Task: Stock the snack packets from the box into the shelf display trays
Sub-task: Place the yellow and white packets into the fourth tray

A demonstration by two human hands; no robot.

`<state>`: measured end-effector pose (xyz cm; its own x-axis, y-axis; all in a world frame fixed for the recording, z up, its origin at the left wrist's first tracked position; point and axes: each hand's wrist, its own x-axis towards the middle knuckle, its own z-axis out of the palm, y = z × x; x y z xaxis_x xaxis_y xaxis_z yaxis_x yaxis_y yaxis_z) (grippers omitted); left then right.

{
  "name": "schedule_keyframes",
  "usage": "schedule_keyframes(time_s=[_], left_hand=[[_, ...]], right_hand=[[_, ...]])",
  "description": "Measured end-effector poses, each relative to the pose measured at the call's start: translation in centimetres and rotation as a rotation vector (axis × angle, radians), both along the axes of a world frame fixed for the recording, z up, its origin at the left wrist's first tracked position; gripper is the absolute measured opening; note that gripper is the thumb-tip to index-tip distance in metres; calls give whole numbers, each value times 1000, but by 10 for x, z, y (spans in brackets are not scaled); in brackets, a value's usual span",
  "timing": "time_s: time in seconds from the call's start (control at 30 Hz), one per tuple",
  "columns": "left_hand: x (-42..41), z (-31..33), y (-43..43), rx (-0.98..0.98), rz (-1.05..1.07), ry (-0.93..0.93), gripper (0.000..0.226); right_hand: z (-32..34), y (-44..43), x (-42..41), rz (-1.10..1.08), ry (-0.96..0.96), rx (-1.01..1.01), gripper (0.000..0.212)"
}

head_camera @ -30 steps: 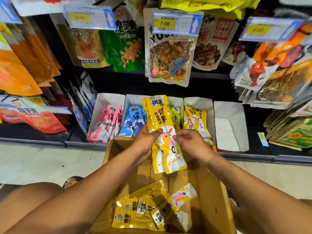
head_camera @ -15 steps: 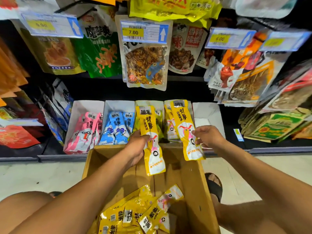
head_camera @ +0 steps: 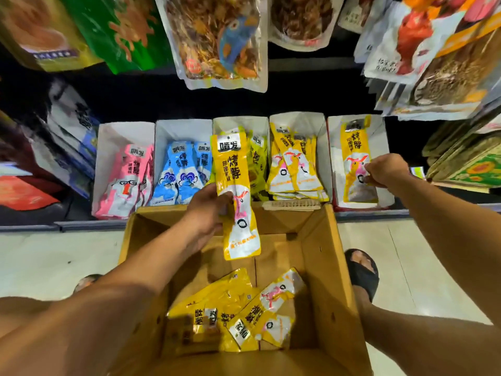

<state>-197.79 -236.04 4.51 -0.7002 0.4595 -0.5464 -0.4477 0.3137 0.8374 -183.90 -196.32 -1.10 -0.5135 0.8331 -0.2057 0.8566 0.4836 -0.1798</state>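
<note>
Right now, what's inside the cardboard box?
A loose pile of yellow packets lies on the cardboard box bottom. The left arm covers its near-left corner, so anything there is hidden.

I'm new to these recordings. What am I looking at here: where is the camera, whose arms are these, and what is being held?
There is no machine here. The camera sits on a person's head and looks forward and down, so the two bare arms are their own. A cardboard box stands in front of a low shelf, with loose yellow packets in its bottom. The left hand grips one yellow packet above the box. The right hand pinches a second packet in the far-right tray. Other trays hold pink packets, blue packets and a yellow stack. Larger bags hang above.
</note>
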Motion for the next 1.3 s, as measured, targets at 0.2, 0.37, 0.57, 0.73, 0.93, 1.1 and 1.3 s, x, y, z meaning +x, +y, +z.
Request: schedule_keyframes(time_s=[0.2,0.37,0.57,0.73,0.93,1.1,1.3], left_hand=[[-5,-9,-8,29,12,-19,20],[-4,-5,-8,31,6,-33,19],[-7,-6,-12,-10,22,-37,18],[-7,-6,-9,-6,52,-64,21],[-6,-7,-10,-3,50,-63,22],[-7,-8,-11,3,41,-70,22],[-7,-13,-10,-24,43,-65,21]], right_hand=[[-74,31,-13,-381,362,-441,19],[-98,22,-17,-198,150,-342,30],[-124,29,-20,-190,211,-434,26],[-124,13,-14,-57,196,-296,65],[-138,1,-4,302,4,-49,91],[-153,9,-9,395,-46,-131,83],[-150,16,-18,362,-222,-191,82]])
